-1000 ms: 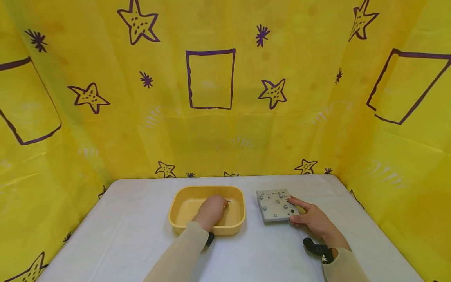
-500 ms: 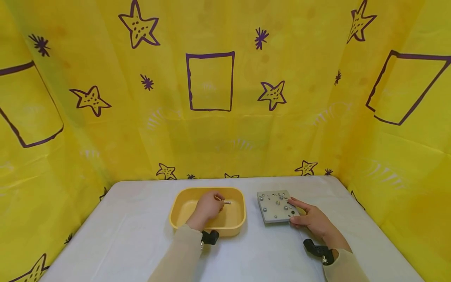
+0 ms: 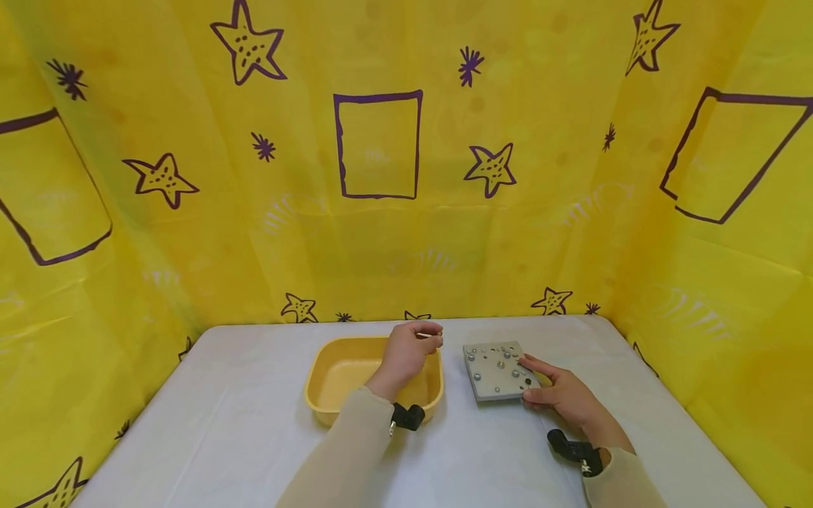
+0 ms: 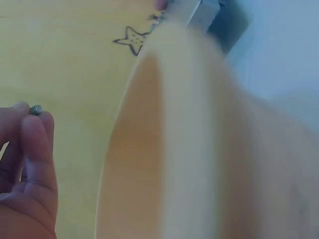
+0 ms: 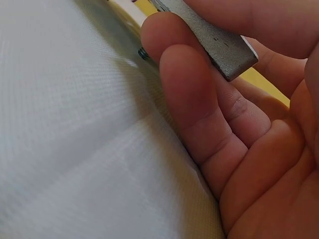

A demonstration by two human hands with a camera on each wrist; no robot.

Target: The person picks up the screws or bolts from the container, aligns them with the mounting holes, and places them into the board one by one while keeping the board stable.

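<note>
Head view: white table (image 3: 222,423) inside yellow curtain walls (image 3: 381,233) printed with purple stars and rectangles. Yellow tray (image 3: 330,377) sits mid-table. Left hand (image 3: 406,351) is raised over the tray's far right corner, fingertips curled together and pinching a small metal screw (image 3: 424,334). Grey metal plate (image 3: 499,369) with holes and a few screws in it lies flat on the table just right of the tray, apart from it. Right hand (image 3: 562,395) holds the plate at its near right corner, index finger laid on the top face, thumb at the near edge. Both forearms in beige sleeves (image 3: 343,458), black wrist mounts (image 3: 406,416) under each wrist.

Left wrist view: blurred. Fingertips (image 4: 35,149) at the left edge pinch the screw (image 4: 36,110), its small grey head showing at the tips. The tray's rim (image 4: 169,129) runs big and out of focus through the middle, with yellow curtain and a purple star behind it, and a bit of the grey plate (image 4: 204,10) at the top edge.

Right wrist view: close on the right hand (image 5: 249,149). Fingers (image 5: 194,99) curl under the plate's edge (image 5: 219,45), thumb on top, so the plate is gripped by its grey side. White table cloth (image 5: 75,149) fills the left. A dark screw end (image 5: 143,53) pokes out below the plate near the fingertips.
</note>
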